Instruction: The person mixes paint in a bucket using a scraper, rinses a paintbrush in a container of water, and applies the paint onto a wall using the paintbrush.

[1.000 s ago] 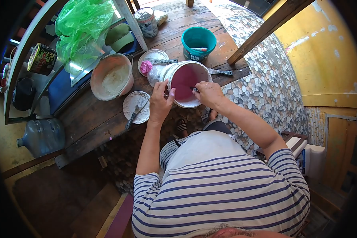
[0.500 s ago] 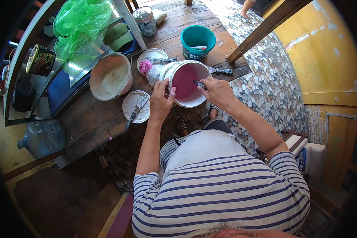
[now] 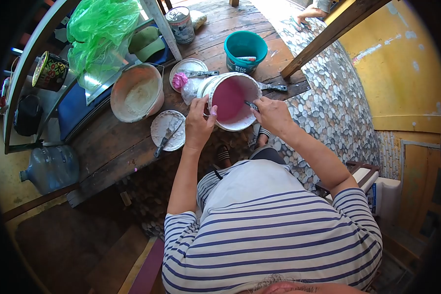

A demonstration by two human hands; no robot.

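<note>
A white bucket [image 3: 209,88] is tilted toward me at the table's edge, with pink material [image 3: 227,100] inside. My left hand [image 3: 200,120] grips its left rim, thumb at the opening. My right hand [image 3: 273,115] is closed on the dark handle of a tool [image 3: 251,105] at the bucket's right rim; the tool's far end is hard to make out. Left of the bucket lie a white lid with a putty knife [image 3: 201,73], a pink crumpled piece [image 3: 180,80] and a clear plastic bag [image 3: 189,91]. Another putty knife [image 3: 274,87] lies behind the bucket's right side.
On the wooden table [image 3: 112,147] stand a teal bucket [image 3: 245,45], a pinkish basin [image 3: 137,93], a paint can [image 3: 180,25] and a plate with a spatula [image 3: 168,130]. A wooden post [image 3: 323,41] rises at right. Another person's leg [image 3: 311,13] shows at the top right.
My right hand has shifted right with the tool, from over the bucket's opening to its right rim. Another person's leg and foot have come into view at the top right.
</note>
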